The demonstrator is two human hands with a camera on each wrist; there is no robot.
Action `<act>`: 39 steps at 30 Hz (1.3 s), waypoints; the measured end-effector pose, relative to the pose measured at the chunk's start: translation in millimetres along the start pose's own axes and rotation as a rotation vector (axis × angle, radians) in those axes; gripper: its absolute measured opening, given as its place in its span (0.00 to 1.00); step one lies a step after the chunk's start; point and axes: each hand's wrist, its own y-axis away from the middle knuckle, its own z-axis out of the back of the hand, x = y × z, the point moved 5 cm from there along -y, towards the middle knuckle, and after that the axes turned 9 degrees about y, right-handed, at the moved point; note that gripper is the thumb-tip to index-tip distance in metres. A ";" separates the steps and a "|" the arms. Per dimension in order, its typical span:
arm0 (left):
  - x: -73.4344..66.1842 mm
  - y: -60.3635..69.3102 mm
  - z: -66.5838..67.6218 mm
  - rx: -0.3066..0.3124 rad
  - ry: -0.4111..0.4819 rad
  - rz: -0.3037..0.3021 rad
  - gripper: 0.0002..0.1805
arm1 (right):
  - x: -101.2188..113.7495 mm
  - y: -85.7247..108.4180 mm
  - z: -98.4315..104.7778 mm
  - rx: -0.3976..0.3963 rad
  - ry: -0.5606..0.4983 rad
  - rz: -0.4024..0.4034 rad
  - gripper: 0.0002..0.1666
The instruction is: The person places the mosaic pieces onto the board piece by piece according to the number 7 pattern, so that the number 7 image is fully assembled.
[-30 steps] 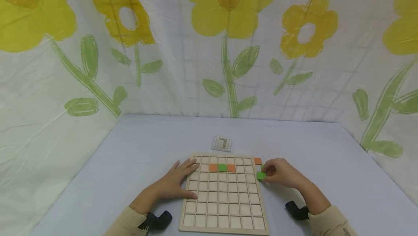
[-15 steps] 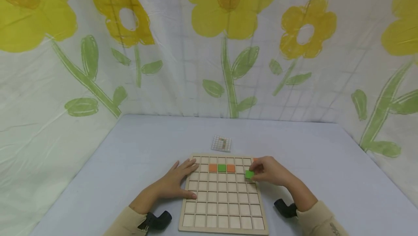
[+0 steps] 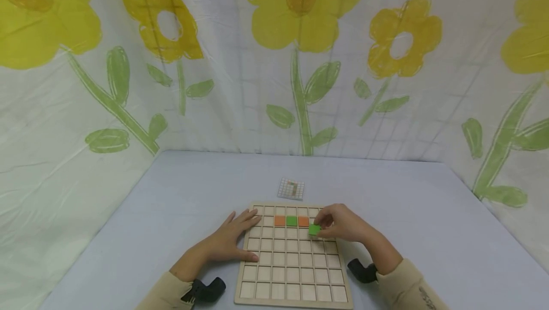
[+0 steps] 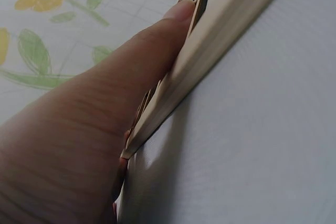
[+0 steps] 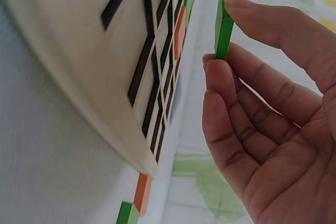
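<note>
A wooden grid board [image 3: 286, 274] lies on the table with square cells. In one of its far rows sit an orange tile [image 3: 279, 221], a green tile [image 3: 291, 221] and another orange tile [image 3: 303, 221], side by side. My right hand [image 3: 345, 224] holds a loose green square tile [image 3: 314, 230] above the board, just to the right of that row's tiles. The right wrist view shows this tile [image 5: 223, 35] pinched between thumb and fingers, apart from the board. My left hand [image 3: 227, 241] rests on the board's left edge, fingers spread, the thumb [image 4: 181, 11] over the rim.
Beyond the board lies a small card [image 3: 291, 188] printed with a grid pattern. An orange tile [image 5: 142, 192] and a green tile [image 5: 127, 213] lie beside the board's corner in the right wrist view. A flowered curtain [image 3: 240, 109] hangs behind the table.
My right hand has carried the green tile leftward from beside the board's right edge to over the board, near the row of tiles. My left hand has stayed in place.
</note>
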 end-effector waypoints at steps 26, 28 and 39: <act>1.0 0.0 -0.3 -0.017 0.001 -0.001 0.55 | 1.9 -18.2 -17.6 0.037 -0.029 0.037 0.10; 0.9 0.0 -0.4 -0.020 -0.002 -0.002 0.54 | 1.1 -18.2 -19.0 0.034 -0.027 0.043 0.10; -1.1 0.9 0.3 -0.005 0.002 0.003 0.54 | -0.1 -17.4 -22.1 0.010 -0.025 0.043 0.11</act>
